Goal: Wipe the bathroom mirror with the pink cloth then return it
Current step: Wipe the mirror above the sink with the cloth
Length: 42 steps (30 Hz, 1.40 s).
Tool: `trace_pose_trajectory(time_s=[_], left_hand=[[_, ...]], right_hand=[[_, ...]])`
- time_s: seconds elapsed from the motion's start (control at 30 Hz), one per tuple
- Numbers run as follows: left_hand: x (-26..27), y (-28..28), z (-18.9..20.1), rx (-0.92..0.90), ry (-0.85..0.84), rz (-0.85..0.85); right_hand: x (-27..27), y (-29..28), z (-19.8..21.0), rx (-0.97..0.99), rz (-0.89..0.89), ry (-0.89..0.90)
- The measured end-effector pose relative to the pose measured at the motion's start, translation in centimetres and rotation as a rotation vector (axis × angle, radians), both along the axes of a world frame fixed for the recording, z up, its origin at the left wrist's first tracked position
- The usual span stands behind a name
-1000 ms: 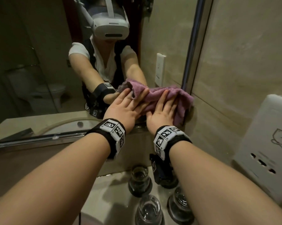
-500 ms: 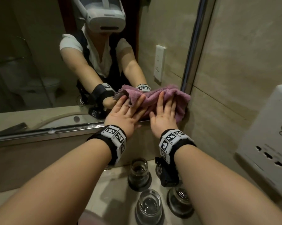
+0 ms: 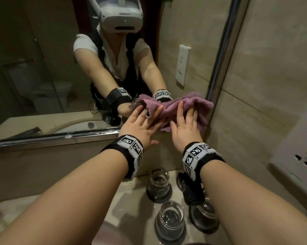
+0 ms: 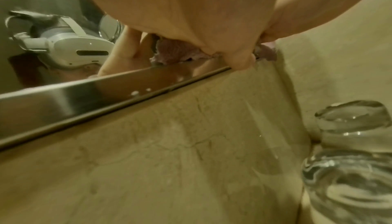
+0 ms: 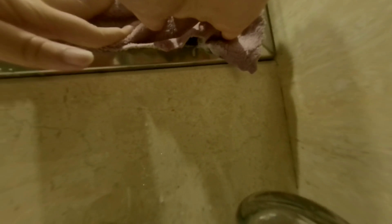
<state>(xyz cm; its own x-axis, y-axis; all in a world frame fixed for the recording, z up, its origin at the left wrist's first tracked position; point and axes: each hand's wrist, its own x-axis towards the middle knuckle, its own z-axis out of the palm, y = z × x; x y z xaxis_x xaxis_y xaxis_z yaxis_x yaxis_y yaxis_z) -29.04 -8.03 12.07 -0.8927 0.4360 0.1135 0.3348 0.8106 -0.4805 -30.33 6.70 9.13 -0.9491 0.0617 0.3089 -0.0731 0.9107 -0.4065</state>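
Note:
The pink cloth is bunched against the lower right corner of the bathroom mirror. My left hand lies flat on the cloth's left part, fingers straight, a fold draped over them. My right hand presses flat on its right part. In the left wrist view the cloth peeks out under the palm, just above the mirror's metal frame. In the right wrist view a corner of the cloth hangs over the mirror's bottom edge, and the left hand's fingers rest on the cloth.
Three upturned glasses on dark coasters stand on the counter below my wrists. A white wall dispenser juts out on the right wall. The tiled side wall meets the mirror at the corner. The mirror reflects a person wearing a headset.
Both hands have slid the cloth slightly upward along the mirror's right corner, and a fold now drapes over my left fingers. The camera view has shifted slightly.

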Motion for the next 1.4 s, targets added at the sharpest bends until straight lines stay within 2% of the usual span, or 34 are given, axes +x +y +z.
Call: trace_pose_trajectory(time_s=[0.2, 0.43, 0.57, 0.67, 0.77, 0.87, 1.0, 1.13, 1.4], left_hand=[[-0.4, 0.0, 0.2, -0.066, 0.005, 0.002], [1.3, -5.2, 0.4, -0.102, -0.028, 0.078], [1.9, -6.8, 0.5, -0.085, -0.02, 0.073], [2.0, -5.3, 0.1, -0.008, -0.031, 0.09], [1.5, -2.9, -0.4, 0.04, -0.056, 0.083], [1.0, -2.4, -0.5, 0.047, -0.043, 0.051], [1.4, -4.2, -0.5, -0.012, -0.043, 0.02], [2.6, -7.4, -0.9, 0.011, -0.082, 0.071], [5.2, -12.2, -2.0, 0.123, -0.195, 0.211]], right_hand=[[-0.3, -1.9, 0.0, -0.023, -0.014, 0.034], [0.4, -5.2, 0.7, 0.181, 0.133, 0.038], [0.9, -4.1, 1.3, 0.201, 0.132, 0.082], [1.1, -3.3, 1.3, 0.134, 0.085, 0.071], [0.8, -3.5, 0.8, -0.025, -0.001, 0.047], [0.5, -3.7, 0.1, -0.042, -0.05, 0.051], [1.0, -5.2, -1.4, 0.015, -0.038, 0.039], [2.5, -8.6, -2.7, 0.082, 0.032, -0.009], [3.8, -13.6, -1.4, 0.197, 0.11, -0.089]])
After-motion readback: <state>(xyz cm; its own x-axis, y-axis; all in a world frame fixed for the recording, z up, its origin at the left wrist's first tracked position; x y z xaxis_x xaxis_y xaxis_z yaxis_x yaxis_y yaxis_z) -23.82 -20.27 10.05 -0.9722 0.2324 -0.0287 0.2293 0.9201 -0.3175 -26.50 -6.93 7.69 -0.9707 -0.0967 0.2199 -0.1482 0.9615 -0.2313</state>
